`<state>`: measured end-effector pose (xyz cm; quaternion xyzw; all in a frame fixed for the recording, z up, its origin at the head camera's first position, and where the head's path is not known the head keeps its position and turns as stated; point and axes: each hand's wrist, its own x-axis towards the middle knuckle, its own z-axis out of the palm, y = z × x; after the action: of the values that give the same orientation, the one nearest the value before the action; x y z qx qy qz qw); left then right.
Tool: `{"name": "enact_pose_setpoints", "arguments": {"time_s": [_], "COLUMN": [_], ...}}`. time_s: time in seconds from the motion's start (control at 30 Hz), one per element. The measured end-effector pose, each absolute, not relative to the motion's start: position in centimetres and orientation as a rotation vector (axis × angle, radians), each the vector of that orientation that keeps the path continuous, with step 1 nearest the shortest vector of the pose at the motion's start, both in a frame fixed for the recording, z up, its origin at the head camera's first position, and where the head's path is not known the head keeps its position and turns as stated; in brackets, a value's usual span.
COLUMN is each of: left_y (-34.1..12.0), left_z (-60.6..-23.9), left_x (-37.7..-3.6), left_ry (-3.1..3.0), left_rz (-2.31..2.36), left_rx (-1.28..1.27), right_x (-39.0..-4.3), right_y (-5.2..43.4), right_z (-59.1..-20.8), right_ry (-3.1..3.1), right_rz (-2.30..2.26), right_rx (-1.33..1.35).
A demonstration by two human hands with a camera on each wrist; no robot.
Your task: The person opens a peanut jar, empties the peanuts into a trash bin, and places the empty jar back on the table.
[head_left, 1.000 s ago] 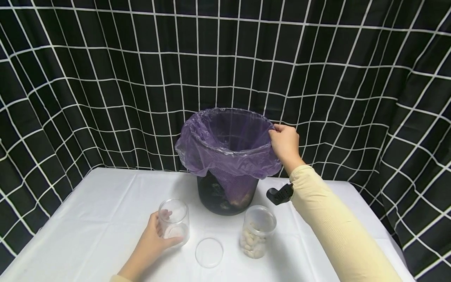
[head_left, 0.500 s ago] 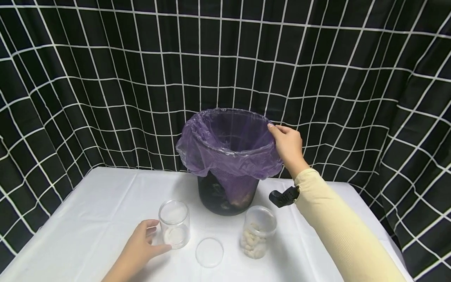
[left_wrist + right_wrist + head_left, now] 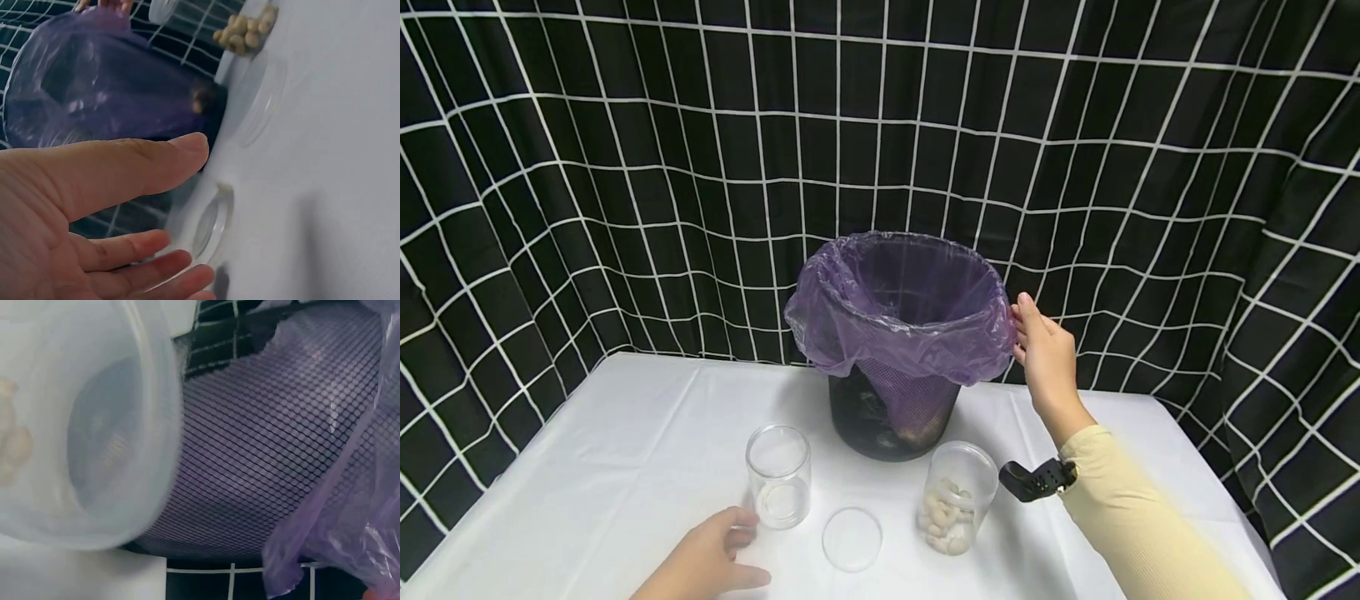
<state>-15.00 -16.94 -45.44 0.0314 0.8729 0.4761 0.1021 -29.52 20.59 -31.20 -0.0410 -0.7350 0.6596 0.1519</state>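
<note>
My left hand (image 3: 711, 550) is low on the table, fingers loosely spread, holding nothing. Just beyond its fingertips stands an uncapped clear jar (image 3: 778, 479); in the left wrist view the jar (image 3: 212, 225) is past the fingers. To the right, my right hand (image 3: 1048, 358) is at the side of a black mesh trash bin (image 3: 865, 408). Its thumb points up, and its fingertips touch the purple bag (image 3: 910, 342) folded over the bin's rim. Below that hand stands a clear jar (image 3: 958, 500) with pale, nut-like pieces in it, seen very close in the right wrist view.
A clear, round lid-like ring (image 3: 852, 540) lies flat on the white tablecloth (image 3: 647, 433) between the two jars. Black curtain (image 3: 715, 150) with a white grid hangs behind and at both sides. A black wrist device (image 3: 1037, 481) sits near the right jar.
My left hand has let go of the clear jar and drawn back toward the near edge. My right hand has released the bin's rim and moved down and right, its thumb lifted away.
</note>
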Motion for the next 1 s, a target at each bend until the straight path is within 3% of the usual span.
{"name": "enact_pose_setpoints", "arguments": {"time_s": [0.53, 1.0], "left_y": [-12.4, -7.2], "left_z": [-45.9, -45.8], "left_x": [-15.4, -17.6], "left_ry": [2.348, 2.304], "left_rz": [1.650, 1.720], "left_rx": [0.368, 0.473], "right_x": [-23.8, -20.4], "right_y": [21.7, 21.4], "right_z": [-37.1, -39.7], "right_ry": [-2.010, -2.376], "right_rz": [1.962, 1.763], "right_rx": [-0.116, -0.202]}}
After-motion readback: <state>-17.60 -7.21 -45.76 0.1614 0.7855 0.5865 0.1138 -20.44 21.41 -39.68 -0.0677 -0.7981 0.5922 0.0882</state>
